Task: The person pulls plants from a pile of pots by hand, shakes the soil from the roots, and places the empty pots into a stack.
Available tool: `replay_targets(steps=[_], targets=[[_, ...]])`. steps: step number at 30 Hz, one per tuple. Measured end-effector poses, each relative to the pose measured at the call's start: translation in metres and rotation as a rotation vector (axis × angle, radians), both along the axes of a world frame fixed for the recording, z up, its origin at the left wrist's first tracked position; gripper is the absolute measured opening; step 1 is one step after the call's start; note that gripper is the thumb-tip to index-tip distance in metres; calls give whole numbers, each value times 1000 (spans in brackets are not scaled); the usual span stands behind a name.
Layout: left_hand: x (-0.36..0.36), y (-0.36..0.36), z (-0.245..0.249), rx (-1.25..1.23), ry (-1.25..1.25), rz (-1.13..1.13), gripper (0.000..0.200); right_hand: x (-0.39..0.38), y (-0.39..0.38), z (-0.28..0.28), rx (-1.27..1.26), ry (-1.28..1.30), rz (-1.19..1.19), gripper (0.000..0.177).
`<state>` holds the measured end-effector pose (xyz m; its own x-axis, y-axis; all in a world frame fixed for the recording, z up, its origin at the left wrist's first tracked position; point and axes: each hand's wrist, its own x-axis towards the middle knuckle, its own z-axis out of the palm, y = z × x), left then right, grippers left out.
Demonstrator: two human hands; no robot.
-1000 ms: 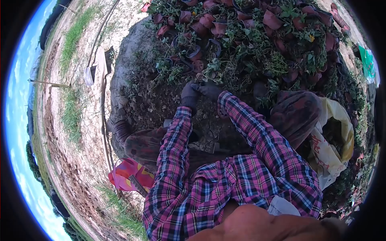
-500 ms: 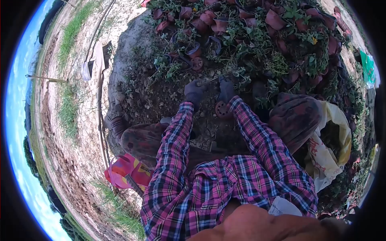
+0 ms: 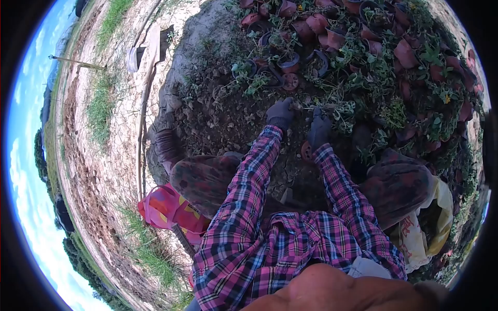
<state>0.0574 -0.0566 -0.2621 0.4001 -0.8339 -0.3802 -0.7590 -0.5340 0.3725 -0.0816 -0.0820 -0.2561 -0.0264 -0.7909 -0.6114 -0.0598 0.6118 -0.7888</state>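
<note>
My left hand [image 3: 280, 113], in a dark glove, is closed over the bare soil [image 3: 218, 124], its fingertips near some thin plant stems; what it grips is too small to make out. Just to its right, my right hand [image 3: 319, 128], also gloved, is closed at the edge of the green weeds [image 3: 340, 109], with something I cannot make out at its fingertips. Beyond my hands lies a round reddish pot base with holes [image 3: 290, 81]. A second reddish pot [image 3: 307, 151] sits beside my right wrist, partly hidden by the sleeve.
Many reddish pots [image 3: 405, 54] lie among weeds at the upper right. A pink bag [image 3: 167, 207] stands by my left knee, a pale sack [image 3: 413, 241] by my right knee. A hose [image 3: 142, 124] runs along the cracked ground at left.
The view has turned, so the scene sits further right and slightly lower. Both hands remain close together over the soil at the weeds' edge, still closed.
</note>
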Motion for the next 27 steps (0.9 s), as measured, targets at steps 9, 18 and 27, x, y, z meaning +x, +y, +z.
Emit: replay_targets(steps=[9,18,27], targets=[[94,57,-25,139,38,305,44,-10,-47,42,-84,-295,71,20],[184,85,-47,-395,-102,794,66,3,-30,-14,-53,15,552,36],[220,44,-43,-313,304,710,34,14,-10,-1,20,-292,629,32]])
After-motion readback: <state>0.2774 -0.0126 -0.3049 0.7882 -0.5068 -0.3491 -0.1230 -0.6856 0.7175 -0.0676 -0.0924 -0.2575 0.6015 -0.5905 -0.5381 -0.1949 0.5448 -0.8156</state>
